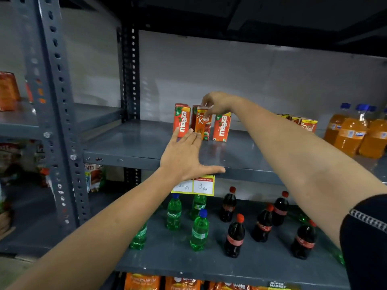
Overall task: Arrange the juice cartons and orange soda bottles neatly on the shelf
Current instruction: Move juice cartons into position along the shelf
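Three juice cartons stand in a row on the grey shelf (129,147): a Maaza carton (181,119) at the left, a Real carton (202,124) in the middle and a second Maaza carton (221,127) at the right. My right hand (215,102) pinches the top of the Real carton. In front of the cartons my left hand (185,155) lies flat and open over the shelf's front, its fingertips near the left Maaza carton. More Real cartons (307,124) stand further right, partly behind my right arm. Several orange soda bottles (351,132) with blue caps stand at the far right.
A yellow price tag (193,186) hangs on the shelf's front edge. On the shelf below stand green Sprite bottles (173,212) and dark cola bottles (234,237). A perforated steel upright (56,101) rises at the left. Orange packets (142,281) lie on the lowest shelf.
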### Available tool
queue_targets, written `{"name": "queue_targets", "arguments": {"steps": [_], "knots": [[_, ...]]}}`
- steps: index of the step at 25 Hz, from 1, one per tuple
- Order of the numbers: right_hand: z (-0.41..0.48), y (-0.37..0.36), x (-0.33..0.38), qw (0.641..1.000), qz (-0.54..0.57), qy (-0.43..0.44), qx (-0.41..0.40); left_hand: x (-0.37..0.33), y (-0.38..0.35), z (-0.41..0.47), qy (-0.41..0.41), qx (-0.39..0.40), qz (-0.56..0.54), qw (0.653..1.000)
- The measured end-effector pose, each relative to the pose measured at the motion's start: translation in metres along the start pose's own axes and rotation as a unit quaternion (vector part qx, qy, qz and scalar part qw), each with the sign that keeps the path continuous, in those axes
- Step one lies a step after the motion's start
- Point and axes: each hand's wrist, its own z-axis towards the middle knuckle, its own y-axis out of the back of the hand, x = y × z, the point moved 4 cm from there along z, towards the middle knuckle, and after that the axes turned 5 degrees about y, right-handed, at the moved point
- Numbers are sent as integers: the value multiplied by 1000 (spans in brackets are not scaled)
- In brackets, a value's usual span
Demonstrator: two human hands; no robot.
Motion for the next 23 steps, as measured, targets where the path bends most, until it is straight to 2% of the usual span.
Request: {"name": "queue_targets", "arguments": {"steps": [5, 8, 16, 20, 23], "knots": [[-44, 21, -24, 998, 11, 33, 46, -4, 1, -5, -6, -12, 39, 999], [-76, 33, -53, 997, 15, 45, 54, -35, 3, -7, -22, 4, 46, 999], [-120, 60, -152, 998, -16, -34, 59, -148, -2, 18, -33, 22, 4, 999], [-120, 48, -192, 996, -37, -75, 41, -168, -12, 28, -16, 35, 18, 999], [-123, 34, -208, 995, -50, -73, 45, -169, -18, 29, -18, 34, 36, 999]]}}
